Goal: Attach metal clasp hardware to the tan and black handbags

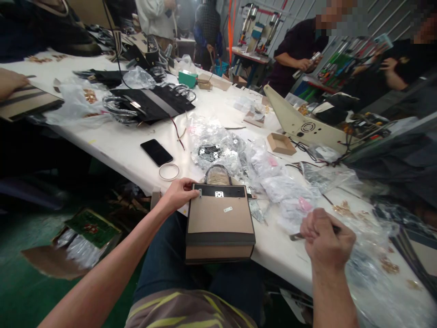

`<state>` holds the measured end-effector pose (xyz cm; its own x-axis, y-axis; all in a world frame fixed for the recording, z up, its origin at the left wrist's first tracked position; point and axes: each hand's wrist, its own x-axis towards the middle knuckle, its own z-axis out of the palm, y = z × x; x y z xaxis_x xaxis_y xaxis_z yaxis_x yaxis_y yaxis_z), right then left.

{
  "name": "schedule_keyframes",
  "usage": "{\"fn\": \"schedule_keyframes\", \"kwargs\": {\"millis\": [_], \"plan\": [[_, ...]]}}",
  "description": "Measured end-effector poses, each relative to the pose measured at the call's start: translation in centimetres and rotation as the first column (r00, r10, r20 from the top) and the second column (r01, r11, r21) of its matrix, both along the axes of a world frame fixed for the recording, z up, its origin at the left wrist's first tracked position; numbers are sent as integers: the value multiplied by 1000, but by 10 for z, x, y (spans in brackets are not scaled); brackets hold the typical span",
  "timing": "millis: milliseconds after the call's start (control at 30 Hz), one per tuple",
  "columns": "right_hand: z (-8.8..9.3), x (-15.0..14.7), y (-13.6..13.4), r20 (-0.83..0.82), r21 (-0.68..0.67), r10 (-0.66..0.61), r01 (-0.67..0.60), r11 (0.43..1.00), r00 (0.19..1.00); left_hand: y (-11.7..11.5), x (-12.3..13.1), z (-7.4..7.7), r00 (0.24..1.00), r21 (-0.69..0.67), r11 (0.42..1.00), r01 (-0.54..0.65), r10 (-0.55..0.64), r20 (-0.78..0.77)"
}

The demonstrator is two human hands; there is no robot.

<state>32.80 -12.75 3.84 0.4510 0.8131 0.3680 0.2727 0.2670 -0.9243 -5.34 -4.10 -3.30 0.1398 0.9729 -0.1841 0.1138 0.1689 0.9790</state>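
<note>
A tan and black handbag [219, 223] lies flat at the near edge of the white table [123, 146], partly over my lap. My left hand [179, 193] grips its top left corner, fingers curled onto the black band beside a small metal fitting [219, 194]. My right hand [326, 239] is closed in a fist around a thin dark tool [296, 236] whose tip points left, a little above the table to the right of the bag. The bag's curved handle [217, 169] rests on the table behind it.
Clear plastic bags of small parts [218, 148] lie behind the bag. A black phone [156, 152] and a thin ring [169, 171] sit to the left, a small open box [280, 143] further back. Other people work around the table. A cardboard box [73, 241] sits on the green floor.
</note>
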Motion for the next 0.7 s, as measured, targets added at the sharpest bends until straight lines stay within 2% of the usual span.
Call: {"fn": "schedule_keyframes", "kwargs": {"millis": [67, 133, 233, 300, 433, 567, 700], "plan": [[18, -57, 13, -168, 78, 225, -215, 973, 960, 2, 0, -1, 1000, -11, 1000, -7, 7, 4], [23, -118, 32, -229, 184, 363, -326, 927, 903, 4, -1, -1, 1000, -37, 999, -10, 10, 10], [9, -190, 63, -261, 188, 436, -398, 898, 861, 4, -1, 0, 999, -56, 998, 0, 3, 53], [-5, -218, 80, -268, 163, 424, -393, 905, 865, 3, -1, -1, 998, -35, 999, -2, 4, 63], [-21, -238, 95, -321, 165, 428, -395, 904, 845, 2, -5, -8, 993, -13, 1000, 28, -26, 117], [-22, -241, 100, -365, 170, 463, -431, 886, 807, 6, -15, -12, 958, -23, 994, 109, -99, 269], [-24, -245, 100, -264, 117, 483, -469, 875, 835, 7, -18, -13, 936, -1, 990, 144, -135, 326]]}}
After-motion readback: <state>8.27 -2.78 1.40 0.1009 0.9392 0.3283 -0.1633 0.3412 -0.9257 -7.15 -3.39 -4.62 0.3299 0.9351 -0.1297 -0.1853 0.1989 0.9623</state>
